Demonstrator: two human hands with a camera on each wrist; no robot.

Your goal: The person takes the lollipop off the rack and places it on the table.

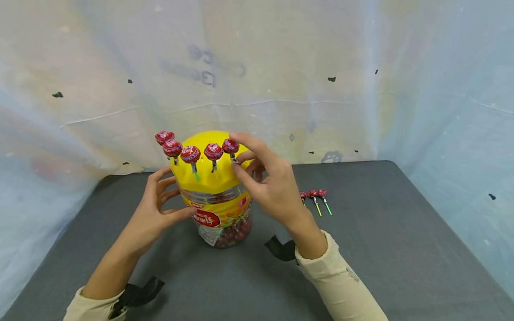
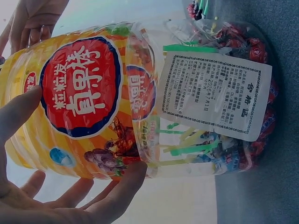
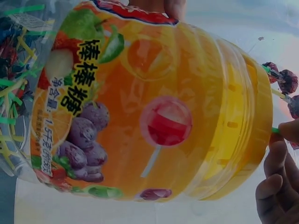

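Note:
A large clear plastic lollipop jar with a yellow lid stands on the table. My left hand grips its side, thumb on the front label and fingers around the far left. Several red-wrapped lollipops stick out along the lid's edge, heads outward and sticks toward the lid. With thumb and forefinger my right hand pinches the rightmost lollipop just below its head. In the right wrist view its green stick meets the lid's top. More wrapped lollipops lie inside the jar's bottom.
Three loose lollipops lie on the grey table, right of the jar and partly behind my right hand. A pale sheet hangs behind the table and along its sides. Black straps circle both wrists.

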